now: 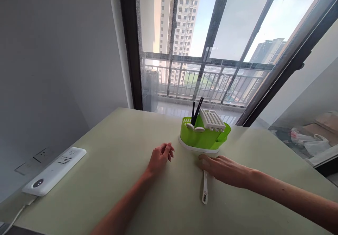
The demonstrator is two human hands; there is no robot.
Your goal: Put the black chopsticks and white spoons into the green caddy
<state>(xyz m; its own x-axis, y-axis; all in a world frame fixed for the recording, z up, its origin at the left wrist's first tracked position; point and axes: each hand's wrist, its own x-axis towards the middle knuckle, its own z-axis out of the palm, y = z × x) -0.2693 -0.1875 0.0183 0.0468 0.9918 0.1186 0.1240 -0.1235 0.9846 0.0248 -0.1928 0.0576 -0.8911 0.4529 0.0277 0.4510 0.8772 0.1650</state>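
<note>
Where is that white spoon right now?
The white spoon lies flat on the pale green table, its upper end under the right hand, just in front of the green utensil holder.

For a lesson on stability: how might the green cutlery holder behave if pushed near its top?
The green cutlery holder probably slides rather than tips: its white base looks wide. It seems light plastic. The black chopsticks standing loosely inside may rattle.
</note>
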